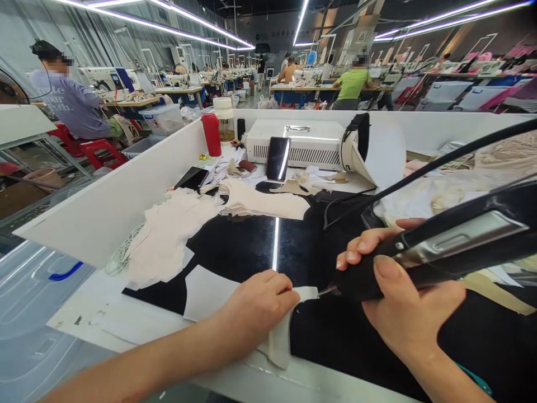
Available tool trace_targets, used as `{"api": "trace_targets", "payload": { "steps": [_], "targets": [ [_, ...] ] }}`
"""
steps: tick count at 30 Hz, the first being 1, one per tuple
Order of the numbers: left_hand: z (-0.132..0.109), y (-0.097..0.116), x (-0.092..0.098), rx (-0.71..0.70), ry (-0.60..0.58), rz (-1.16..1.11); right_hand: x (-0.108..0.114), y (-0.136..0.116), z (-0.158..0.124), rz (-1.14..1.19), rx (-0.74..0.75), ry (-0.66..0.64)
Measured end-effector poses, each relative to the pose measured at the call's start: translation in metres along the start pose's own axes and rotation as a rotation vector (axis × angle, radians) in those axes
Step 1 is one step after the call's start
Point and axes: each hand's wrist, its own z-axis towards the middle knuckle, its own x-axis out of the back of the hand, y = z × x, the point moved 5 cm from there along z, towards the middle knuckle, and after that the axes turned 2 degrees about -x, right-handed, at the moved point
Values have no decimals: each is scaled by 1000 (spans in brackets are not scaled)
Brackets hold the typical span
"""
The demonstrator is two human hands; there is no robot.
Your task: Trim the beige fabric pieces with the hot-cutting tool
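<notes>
My right hand (398,296) is wrapped around a black and silver hand tool (444,246) whose cord (440,159) runs up to the right. The tool's fine tip (325,290) touches the end of a narrow white fabric strip (289,322). My left hand (260,305) is closed over that strip and presses it onto the glossy black work surface (235,240). The strip hangs over the table's front edge.
A pile of cream fabric pieces (168,235) lies at left. Behind are a white box machine (302,144), a leaning phone (277,158), another phone (192,179) and a red bottle (212,134). White partition walls (104,201) enclose the table. Other people sit at sewing stations beyond.
</notes>
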Motion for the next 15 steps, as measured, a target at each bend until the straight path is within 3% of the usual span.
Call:
{"api": "trace_targets", "payload": {
  "steps": [15],
  "targets": [
    [1, 4, -8, -92, 35, 120, -26, 15, -2, 56, -36, 2]
  ]
}}
